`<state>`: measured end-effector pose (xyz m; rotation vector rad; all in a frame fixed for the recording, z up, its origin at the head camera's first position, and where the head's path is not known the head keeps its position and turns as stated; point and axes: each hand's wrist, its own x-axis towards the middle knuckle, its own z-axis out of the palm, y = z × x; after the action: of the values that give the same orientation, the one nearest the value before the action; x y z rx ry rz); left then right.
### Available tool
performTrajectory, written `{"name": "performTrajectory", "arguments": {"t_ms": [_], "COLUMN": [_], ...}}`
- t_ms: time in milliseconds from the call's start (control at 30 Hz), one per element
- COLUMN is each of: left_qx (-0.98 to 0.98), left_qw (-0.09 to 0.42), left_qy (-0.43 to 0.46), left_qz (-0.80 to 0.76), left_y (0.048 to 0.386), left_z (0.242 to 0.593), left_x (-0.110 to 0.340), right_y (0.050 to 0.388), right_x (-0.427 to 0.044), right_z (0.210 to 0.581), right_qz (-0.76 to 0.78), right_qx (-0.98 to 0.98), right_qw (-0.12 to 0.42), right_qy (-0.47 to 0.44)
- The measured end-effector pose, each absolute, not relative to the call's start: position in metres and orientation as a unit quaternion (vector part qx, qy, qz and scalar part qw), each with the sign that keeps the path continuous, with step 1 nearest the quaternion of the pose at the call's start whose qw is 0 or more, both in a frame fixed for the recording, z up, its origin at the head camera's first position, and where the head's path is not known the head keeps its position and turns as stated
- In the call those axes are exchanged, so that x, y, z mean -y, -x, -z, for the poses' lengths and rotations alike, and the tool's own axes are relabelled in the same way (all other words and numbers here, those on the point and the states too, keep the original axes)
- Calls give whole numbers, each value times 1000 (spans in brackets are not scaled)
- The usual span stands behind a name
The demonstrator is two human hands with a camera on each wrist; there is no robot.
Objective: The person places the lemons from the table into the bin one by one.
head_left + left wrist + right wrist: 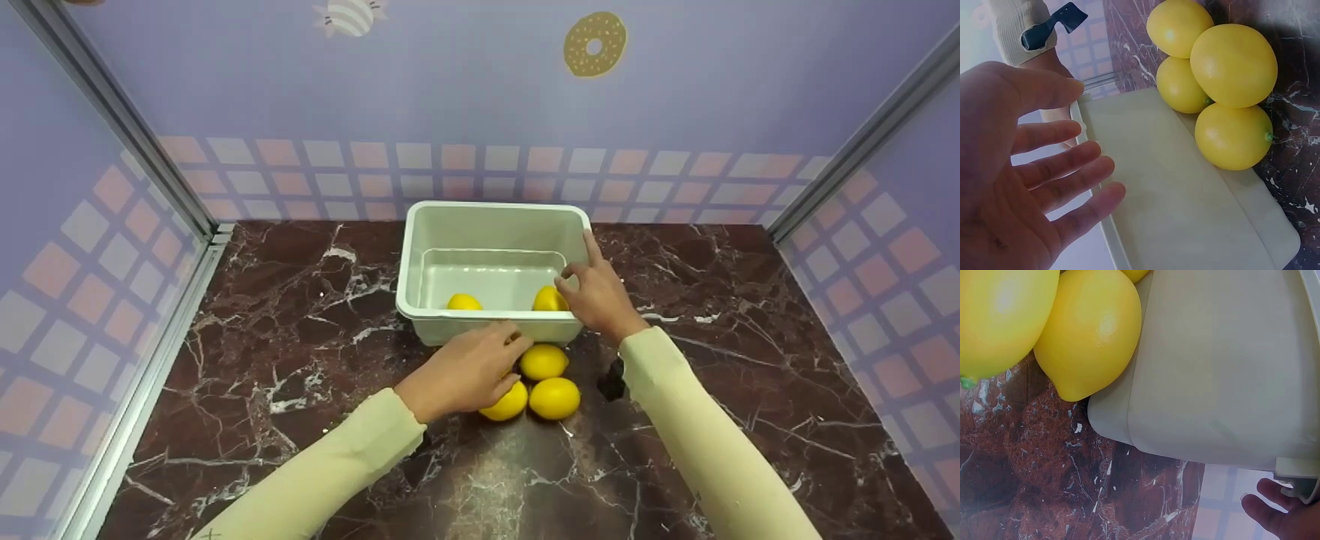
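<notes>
A pale grey-white plastic bin (491, 330) stands at the back of the table with two yellow lemons (551, 298) visible inside. Several more lemons (555, 397) lie in front of it, some touching its lower wall. My left hand (469, 367) hovers above these, partly covering them in the head view. In the left wrist view its fingers (1067, 169) are spread and hold nothing, near the bin's front rim. My right hand (600, 296) grips the bin's right front corner, some fingers outside below the rim (1297, 467); the thumb's exact contact is unclear.
Dark red marbled table (315, 420) extends around the bin. Behind it rises a lilac wall (465, 90) with checkered pattern, close to the bin's back. Metal posts (142, 142) and side walls bound the left and right. A black wrist mount (613, 379) sits under my right sleeve.
</notes>
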<state>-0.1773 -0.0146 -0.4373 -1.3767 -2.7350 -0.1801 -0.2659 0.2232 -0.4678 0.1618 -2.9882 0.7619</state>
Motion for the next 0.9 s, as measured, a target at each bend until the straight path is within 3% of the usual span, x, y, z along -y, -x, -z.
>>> {"name": "performTrajectory", "arguments": {"t_ms": [900], "left_qx": [888], "left_qw": [5], "left_qy": [455], "left_qz": [66], "left_y": [176], "left_z": [453], "left_x": [11], "right_y": [266], "right_x": [-222], "right_z": [467], "right_qz": [-246], "right_qx": [968], "right_qw": [24], "right_qy": [-49]}}
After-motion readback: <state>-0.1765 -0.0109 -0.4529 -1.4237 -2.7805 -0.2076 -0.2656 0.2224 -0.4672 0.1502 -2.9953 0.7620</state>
